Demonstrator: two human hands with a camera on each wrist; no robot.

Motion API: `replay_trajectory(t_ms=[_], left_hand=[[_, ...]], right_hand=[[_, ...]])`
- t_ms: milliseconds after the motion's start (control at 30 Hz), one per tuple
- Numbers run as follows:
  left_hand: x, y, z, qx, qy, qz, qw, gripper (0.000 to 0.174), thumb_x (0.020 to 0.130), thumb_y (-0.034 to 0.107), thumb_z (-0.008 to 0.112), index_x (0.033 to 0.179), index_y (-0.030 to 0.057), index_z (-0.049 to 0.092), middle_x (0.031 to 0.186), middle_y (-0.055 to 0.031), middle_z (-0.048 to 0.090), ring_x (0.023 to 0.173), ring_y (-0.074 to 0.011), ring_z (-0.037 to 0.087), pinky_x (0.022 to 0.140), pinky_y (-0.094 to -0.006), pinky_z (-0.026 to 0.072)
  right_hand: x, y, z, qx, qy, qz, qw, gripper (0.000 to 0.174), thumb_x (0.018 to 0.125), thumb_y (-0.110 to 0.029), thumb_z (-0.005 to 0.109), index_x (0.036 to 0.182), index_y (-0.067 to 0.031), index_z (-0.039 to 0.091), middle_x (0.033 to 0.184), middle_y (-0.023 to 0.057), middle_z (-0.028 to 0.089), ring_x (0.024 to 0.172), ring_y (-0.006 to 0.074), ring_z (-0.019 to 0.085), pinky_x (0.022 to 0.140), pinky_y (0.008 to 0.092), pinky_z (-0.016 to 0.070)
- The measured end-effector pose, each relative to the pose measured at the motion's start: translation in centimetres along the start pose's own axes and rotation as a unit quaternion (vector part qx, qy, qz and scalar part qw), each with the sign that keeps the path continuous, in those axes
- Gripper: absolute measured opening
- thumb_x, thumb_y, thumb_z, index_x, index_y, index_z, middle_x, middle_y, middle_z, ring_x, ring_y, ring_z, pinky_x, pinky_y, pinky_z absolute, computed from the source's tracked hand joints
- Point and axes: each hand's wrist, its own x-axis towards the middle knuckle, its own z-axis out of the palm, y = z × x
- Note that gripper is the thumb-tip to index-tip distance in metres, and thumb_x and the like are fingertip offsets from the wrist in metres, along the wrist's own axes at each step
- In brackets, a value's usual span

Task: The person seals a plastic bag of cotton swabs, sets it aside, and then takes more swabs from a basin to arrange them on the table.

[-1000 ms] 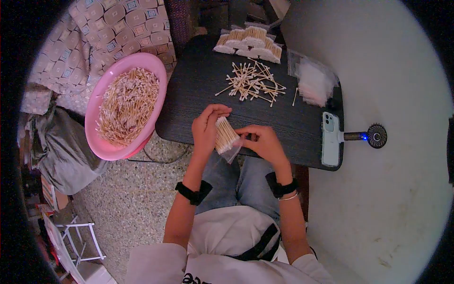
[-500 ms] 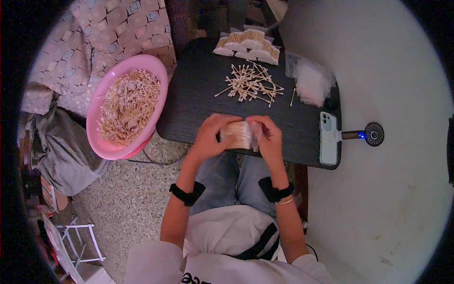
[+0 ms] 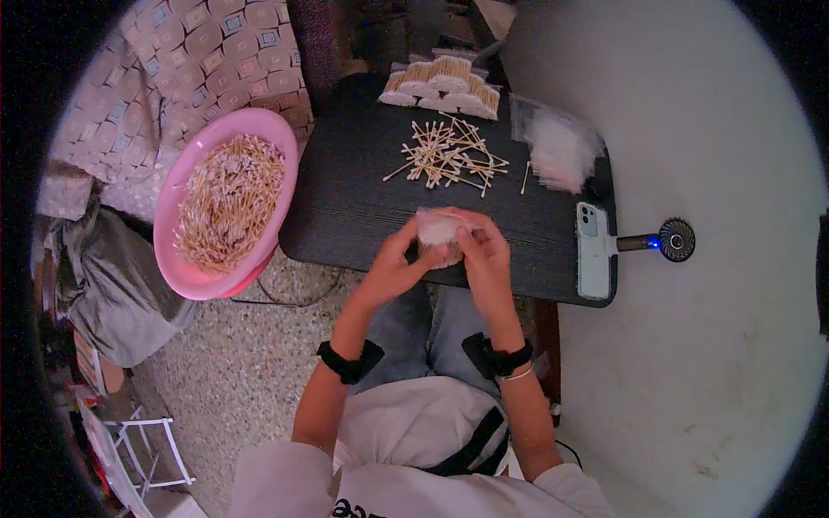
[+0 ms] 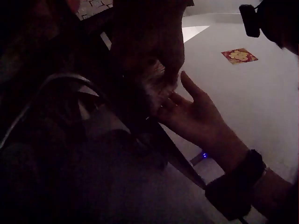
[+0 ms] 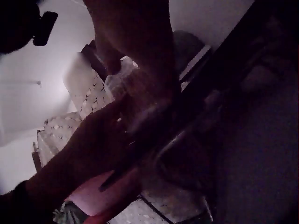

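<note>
Both hands hold one small clear bag of cotton swabs (image 3: 440, 230) over the table's near edge, its plastic end pointing away from me. My left hand (image 3: 395, 269) grips its left side, thumb across the near face. On the right side, my right hand (image 3: 489, 259) pinches the bag with thumb and fingers. In the dim left wrist view the bag's plastic (image 4: 161, 86) shows between the hands; the right wrist view also catches a bit of plastic (image 5: 122, 79). Beyond the hands lies a loose heap of cotton swabs (image 3: 445, 155) on the black table (image 3: 345, 194).
Filled swab bags (image 3: 445, 85) are stacked at the table's far edge. Empty clear bags (image 3: 561, 151) lie at the right, near a single swab (image 3: 526, 178). A phone (image 3: 592, 250) and small fan (image 3: 676, 239) sit along the right edge. A pink basin (image 3: 166, 250) of swabs stands left.
The bag has turned so its plastic end, first toward my lap, then to the right, now points away. Both hands have come closer together around it.
</note>
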Motion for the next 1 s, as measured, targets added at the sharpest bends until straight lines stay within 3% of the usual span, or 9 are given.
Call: replay_trajectory(t_ms=[167,267,367,467,667,867,1000], left_hand=[[-0.4,-1.5,-0.1,-0.026,0.008,-0.038,0.999,0.036,0.09,0.021,0.059,0.12,0.0016,0.052,0.106,-0.0071,0.061,0.097,-0.0138,0.055,0.085,-0.0287,0.0439],[-0.6,-1.3,-0.3,-0.042,-0.023,-0.06,0.997,0.039,0.09,0.019,0.058,0.125,0.0024,0.05,0.113,-0.0074,0.059,0.102,-0.0144,0.054,0.09,-0.0289,0.0418],[-0.2,0.2,0.4,-0.098,0.003,-0.017,0.995,0.041,0.091,0.019,0.057,0.128,0.0026,0.047,0.12,-0.0075,0.055,0.109,-0.015,0.05,0.096,-0.0292,0.038],[-0.4,-0.4,0.0,-0.147,-0.021,-0.053,0.987,0.042,0.094,0.018,0.051,0.132,0.0032,0.043,0.132,-0.0091,0.047,0.121,-0.018,0.045,0.102,-0.0304,0.0335],[-0.5,-1.1,-0.1,-0.128,-0.029,-0.064,0.989,0.041,0.092,0.016,0.053,0.129,0.0025,0.046,0.124,-0.0076,0.052,0.113,-0.016,0.049,0.098,-0.0296,0.0373],[-0.7,0.4,1.2,-0.179,0.021,-0.082,0.98,0.046,0.082,0.004,0.046,0.128,0.0029,0.047,0.119,-0.0084,0.055,0.109,-0.0171,0.053,0.094,-0.0284,0.0402],[-0.6,0.9,1.8,-0.172,0.052,-0.086,0.98,0.047,0.079,0.014,0.048,0.124,0.0023,0.05,0.113,-0.0104,0.06,0.104,-0.0181,0.057,0.092,-0.0287,0.0428]], right_hand=[[0.0,0.3,0.2,0.045,0.016,-0.012,0.999,0.026,0.084,-0.006,0.064,0.109,-0.0028,0.055,0.118,0.0095,0.056,0.105,0.015,0.054,0.091,0.0287,0.043],[0.1,0.3,0.2,-0.009,0.0,-0.066,0.998,0.021,0.084,-0.003,0.063,0.103,-0.0035,0.055,0.113,0.0075,0.057,0.105,0.0149,0.053,0.091,0.0285,0.0426],[0.0,0.2,0.6,0.027,-0.004,-0.034,0.999,0.021,0.082,-0.001,0.062,0.102,-0.004,0.054,0.109,0.0063,0.057,0.104,0.0146,0.053,0.092,0.0285,0.0412],[-0.2,0.3,0.6,0.028,-0.004,-0.027,0.999,0.023,0.081,0.001,0.061,0.102,-0.0043,0.053,0.105,0.0051,0.057,0.101,0.0141,0.053,0.091,0.028,0.0413],[-0.1,0.7,0.7,-0.004,-0.005,-0.062,0.998,0.029,0.08,0.001,0.062,0.105,-0.0061,0.05,0.1,0.0027,0.055,0.096,0.0125,0.052,0.085,0.0258,0.0425],[-0.8,0.1,1.4,-0.008,-0.01,-0.044,0.999,0.03,0.08,-0.001,0.061,0.106,-0.0077,0.047,0.1,0.0012,0.05,0.095,0.0099,0.05,0.082,0.023,0.0416],[-0.7,1.1,0.6,-0.03,-0.04,-0.056,0.997,0.027,0.082,-0.003,0.061,0.105,-0.0081,0.047,0.1,0.0004,0.049,0.09,0.0088,0.048,0.078,0.0217,0.0405]])
